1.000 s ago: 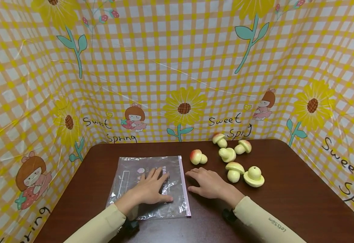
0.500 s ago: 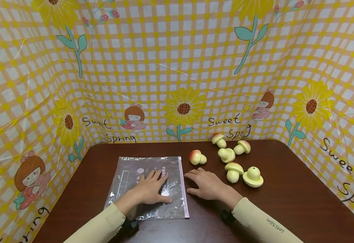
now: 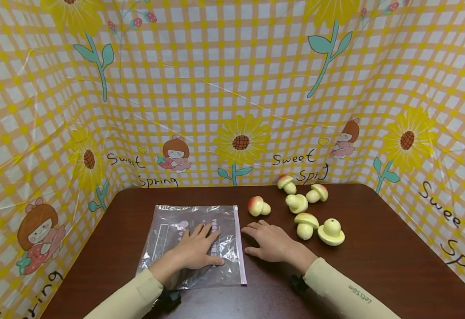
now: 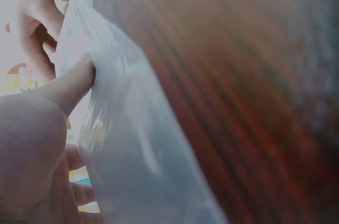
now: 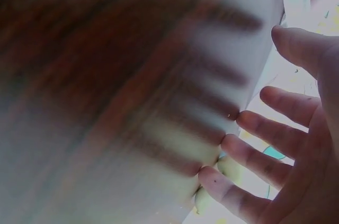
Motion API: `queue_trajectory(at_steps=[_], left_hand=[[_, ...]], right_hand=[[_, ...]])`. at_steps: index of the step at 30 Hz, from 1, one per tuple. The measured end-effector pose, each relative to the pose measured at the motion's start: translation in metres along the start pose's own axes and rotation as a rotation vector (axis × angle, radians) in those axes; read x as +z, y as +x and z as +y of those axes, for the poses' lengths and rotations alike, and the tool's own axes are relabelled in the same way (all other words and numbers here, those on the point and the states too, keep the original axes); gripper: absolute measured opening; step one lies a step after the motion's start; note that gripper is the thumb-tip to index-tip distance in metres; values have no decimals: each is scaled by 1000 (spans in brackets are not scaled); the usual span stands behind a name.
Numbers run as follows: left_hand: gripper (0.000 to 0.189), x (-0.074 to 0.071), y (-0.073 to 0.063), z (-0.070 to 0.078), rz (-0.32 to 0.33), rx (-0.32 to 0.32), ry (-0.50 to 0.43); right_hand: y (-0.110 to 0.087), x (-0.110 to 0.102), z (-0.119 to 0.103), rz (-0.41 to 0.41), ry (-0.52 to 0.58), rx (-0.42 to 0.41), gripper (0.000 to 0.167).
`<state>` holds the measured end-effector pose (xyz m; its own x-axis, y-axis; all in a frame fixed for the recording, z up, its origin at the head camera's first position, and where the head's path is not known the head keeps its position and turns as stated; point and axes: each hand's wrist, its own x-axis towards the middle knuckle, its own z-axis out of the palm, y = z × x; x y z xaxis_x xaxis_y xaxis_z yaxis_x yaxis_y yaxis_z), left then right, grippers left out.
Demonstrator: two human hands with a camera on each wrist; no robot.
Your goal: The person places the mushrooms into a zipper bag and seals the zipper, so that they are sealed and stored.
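A clear zip bag (image 3: 194, 248) with a pink slider edge lies flat on the dark wooden table (image 3: 356, 283). My left hand (image 3: 195, 250) rests on the bag with fingers spread; in the left wrist view the thumb (image 4: 79, 81) touches the plastic. Just right of the pink edge, my right hand (image 3: 270, 243) rests on the table holding nothing. Its fingertips meet the surface in the right wrist view, fingers (image 5: 273, 134) fairly straight. Nearest to it is a red-capped toy mushroom (image 3: 258, 206), beyond the fingertips.
Several more mushrooms stand to the right: one upside down (image 3: 331, 231), one upright (image 3: 306, 226), one lying with its stem outward (image 3: 296, 203), and two near the back edge, including a reddish one (image 3: 286, 184). A checked, flower-printed cloth (image 3: 240, 79) walls the table's back and sides.
Hands, bag and mushrooms keep their places on the table. The whole head view has shifted very slightly to the left.
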<state>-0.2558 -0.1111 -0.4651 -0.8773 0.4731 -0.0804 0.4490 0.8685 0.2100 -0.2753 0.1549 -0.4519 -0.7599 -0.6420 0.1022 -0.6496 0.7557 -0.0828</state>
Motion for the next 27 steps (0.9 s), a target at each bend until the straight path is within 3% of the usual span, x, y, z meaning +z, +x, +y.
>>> queue_trajectory(at_steps=[22, 27], left_hand=[[71, -4, -6, -2, 18, 40, -49], [77, -2, -6, -3, 11, 40, -52]], right_hand=[[3, -4, 0, 23, 18, -1, 53], [3, -5, 0, 21, 24, -4, 50]])
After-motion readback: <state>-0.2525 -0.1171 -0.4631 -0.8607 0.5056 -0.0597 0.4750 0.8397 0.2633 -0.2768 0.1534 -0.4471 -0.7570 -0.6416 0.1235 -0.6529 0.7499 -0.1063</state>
